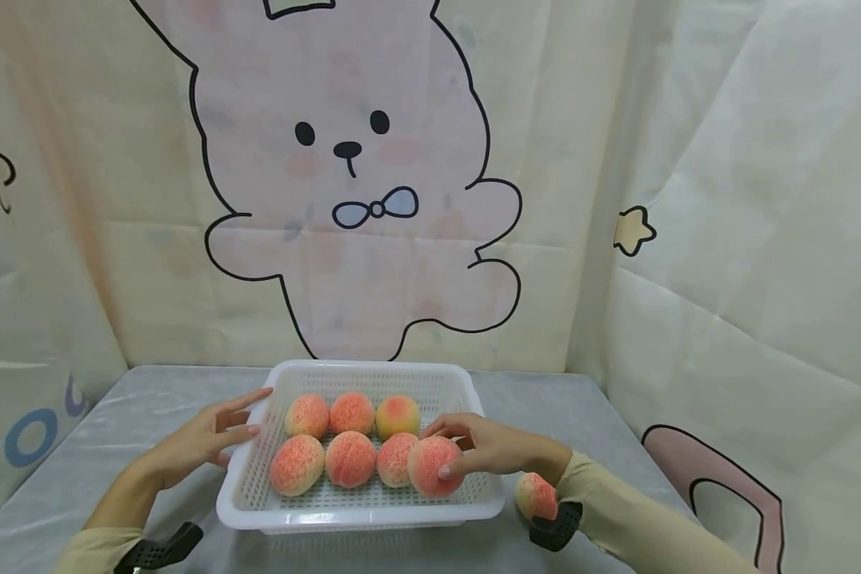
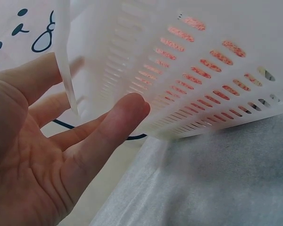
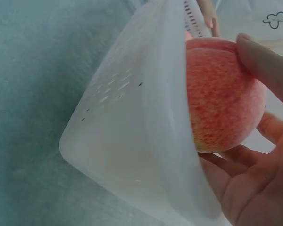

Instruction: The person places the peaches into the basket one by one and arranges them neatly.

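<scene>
A white perforated plastic basket (image 1: 359,520) stands on the table with several pink-and-yellow peaches (image 1: 351,460) in two rows inside. My right hand (image 1: 498,446) holds a peach (image 1: 434,467) between thumb and fingers at the basket's right end; the right wrist view shows this peach (image 3: 224,94) beside the rim. At the opposite end, my left hand (image 1: 201,438) touches the basket's left rim with fairly straight fingers. In the left wrist view, the left thumb (image 2: 122,115) lies near the slotted outer wall (image 2: 132,61).
Another peach (image 1: 536,496) lies on the grey cloth-covered table (image 1: 545,406) to the right of the basket, partly hidden by the right wrist. Behind the table hangs a cream curtain (image 1: 545,279) with a cartoon bear; more curtain is at both sides.
</scene>
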`<act>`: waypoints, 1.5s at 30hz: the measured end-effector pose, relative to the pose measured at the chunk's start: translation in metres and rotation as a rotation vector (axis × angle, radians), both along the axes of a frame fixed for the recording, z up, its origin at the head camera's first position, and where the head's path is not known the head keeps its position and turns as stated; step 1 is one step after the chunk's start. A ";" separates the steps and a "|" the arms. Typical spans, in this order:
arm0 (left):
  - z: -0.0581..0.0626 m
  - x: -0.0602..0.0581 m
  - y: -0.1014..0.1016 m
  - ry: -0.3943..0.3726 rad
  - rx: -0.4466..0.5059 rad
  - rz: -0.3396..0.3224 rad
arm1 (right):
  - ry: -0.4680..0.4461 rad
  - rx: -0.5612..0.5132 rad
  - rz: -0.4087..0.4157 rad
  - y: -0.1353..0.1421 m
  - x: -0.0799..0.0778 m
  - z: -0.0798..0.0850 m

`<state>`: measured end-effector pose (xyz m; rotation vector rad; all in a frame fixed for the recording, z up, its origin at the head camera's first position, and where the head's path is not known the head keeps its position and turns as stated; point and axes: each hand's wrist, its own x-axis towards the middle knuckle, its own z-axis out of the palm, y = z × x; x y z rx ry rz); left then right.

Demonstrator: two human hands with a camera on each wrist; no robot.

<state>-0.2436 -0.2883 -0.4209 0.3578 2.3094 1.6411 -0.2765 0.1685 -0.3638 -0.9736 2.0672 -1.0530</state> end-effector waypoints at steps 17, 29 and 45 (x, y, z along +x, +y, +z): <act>0.002 0.002 0.000 -0.001 0.009 -0.003 | -0.097 0.037 0.099 -0.009 -0.004 0.000; 0.003 0.003 0.001 0.006 0.000 0.004 | -0.024 0.137 0.107 -0.014 -0.006 0.004; 0.000 0.000 0.000 -0.001 -0.009 0.017 | 0.101 0.351 0.086 -0.028 -0.002 0.005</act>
